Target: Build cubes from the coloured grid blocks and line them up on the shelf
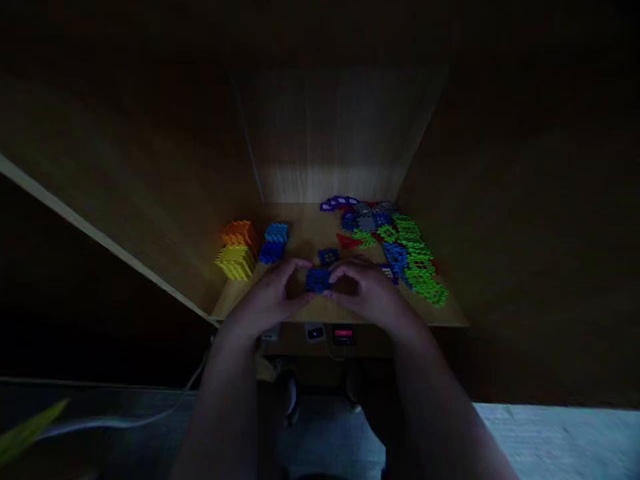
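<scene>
Between my two hands sits a dark blue stack of flat plastic building tiles (318,281), low over the front of the wooden shelf (300,310). My left hand (273,290) curves round its left side, thumb and forefinger closed on it. On the right edge, my right hand (365,290) pinches the same stack. Just behind lies a single dark blue tile (329,256). To the left stand a blue stack (271,252) and a lighter blue stack (277,233). Further left are a yellow stack (235,262) and an orange stack (239,233).
Loose green tiles (420,263) heap along the right side, with blue, grey and purple pieces (340,202) behind. A red triangle (349,241) lies near the middle. Wooden panels enclose the shelf. Small devices (315,333) with a cable sit below its front edge.
</scene>
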Tool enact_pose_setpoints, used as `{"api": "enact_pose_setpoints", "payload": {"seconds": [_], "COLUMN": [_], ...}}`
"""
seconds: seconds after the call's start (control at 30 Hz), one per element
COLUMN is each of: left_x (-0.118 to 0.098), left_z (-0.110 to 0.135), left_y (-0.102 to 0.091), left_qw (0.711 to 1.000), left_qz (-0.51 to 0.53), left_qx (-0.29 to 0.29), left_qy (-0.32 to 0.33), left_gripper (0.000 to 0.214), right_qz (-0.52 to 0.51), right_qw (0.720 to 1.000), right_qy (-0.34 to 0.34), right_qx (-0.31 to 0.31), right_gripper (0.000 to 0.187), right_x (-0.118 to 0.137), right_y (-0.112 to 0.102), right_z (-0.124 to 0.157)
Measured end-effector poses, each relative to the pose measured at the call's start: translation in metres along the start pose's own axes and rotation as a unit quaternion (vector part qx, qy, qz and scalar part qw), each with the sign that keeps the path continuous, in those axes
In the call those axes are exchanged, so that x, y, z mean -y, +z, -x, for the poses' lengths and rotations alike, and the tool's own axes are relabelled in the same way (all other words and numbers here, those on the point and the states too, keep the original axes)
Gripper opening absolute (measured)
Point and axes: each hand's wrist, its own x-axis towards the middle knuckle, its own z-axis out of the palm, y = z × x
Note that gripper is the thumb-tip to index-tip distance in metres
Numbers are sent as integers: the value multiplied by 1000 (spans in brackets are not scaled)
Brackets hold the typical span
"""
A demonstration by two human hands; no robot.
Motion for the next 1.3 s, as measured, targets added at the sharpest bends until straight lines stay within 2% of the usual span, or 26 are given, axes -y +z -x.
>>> {"api": "enact_pose_setpoints", "payload": {"seconds": [0.43, 0.53, 0.63, 0.7, 0.9, 1.1, 1.3], "left_x": [2, 2, 2, 1, -3, 0, 1], "left_z": [-4, -4, -4, -4, -5, -6, -6], "left_y": [3, 3, 2, 2, 2, 3, 4], "left_qw": [1000, 1000, 1000, 1000, 1000, 1000, 999], "left_qz": [29, 24, 25, 24, 11, -9, -2], "left_qx": [10, 10, 8, 7, -8, -21, -30], "left_qy": [1, -3, -4, -6, -9, -20, -20], "left_gripper": [41, 40, 39, 38, 37, 35, 37], "right_qz": [6, 9, 50, 85, 164, 208, 206], "right_qw": [1000, 1000, 998, 994, 985, 974, 971], "right_qy": [6, 12, 22, 30, 54, 91, 104], "right_qx": [19, 4, -40, -56, -28, -27, -63], "right_gripper": [23, 16, 6, 9, 26, 21, 12], "right_x": [2, 4, 2, -2, -11, -9, -12], "right_y": [-1, -2, -2, -1, 7, 7, 7], "right_z": [-1, -2, -2, -2, -3, -3, -2]}}
